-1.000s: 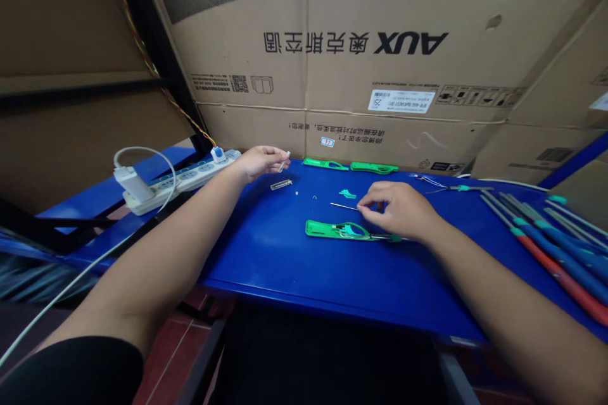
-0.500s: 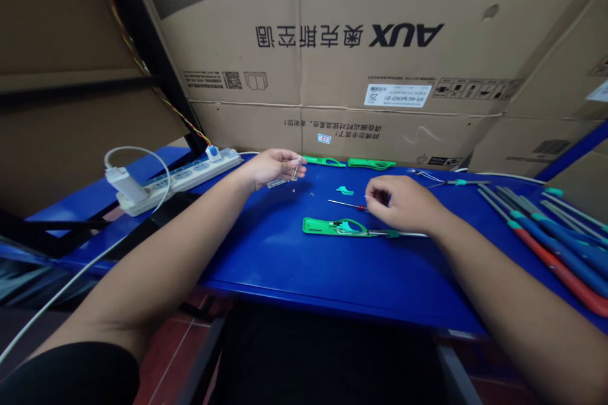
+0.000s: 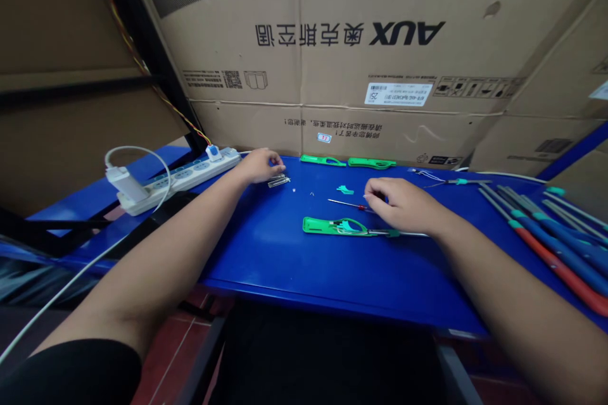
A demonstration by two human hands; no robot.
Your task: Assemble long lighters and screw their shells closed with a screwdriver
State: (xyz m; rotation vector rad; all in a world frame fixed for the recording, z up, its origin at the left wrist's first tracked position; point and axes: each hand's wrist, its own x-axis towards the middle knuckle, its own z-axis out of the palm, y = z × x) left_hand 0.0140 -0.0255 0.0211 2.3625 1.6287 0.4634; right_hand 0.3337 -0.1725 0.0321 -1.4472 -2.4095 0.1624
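The left hand (image 3: 264, 166), fingers loosely parted, is just beside small narrow parts (image 3: 279, 181). The right hand (image 3: 390, 202) curls beside a screwdriver (image 3: 344, 203), grip unclear; a green casing (image 3: 317, 226) lies to its near left.

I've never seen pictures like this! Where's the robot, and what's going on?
There's no robot, just a person's bare hands. A camera worn on the person's head looks forward and down, so you see what they see.

The left hand is by some small, shiny pieces on the blue table. The right hand is at the end of a thin metal tool. I can't tell whether either hand grips anything. Nearer the person lies a green casing with parts inside.
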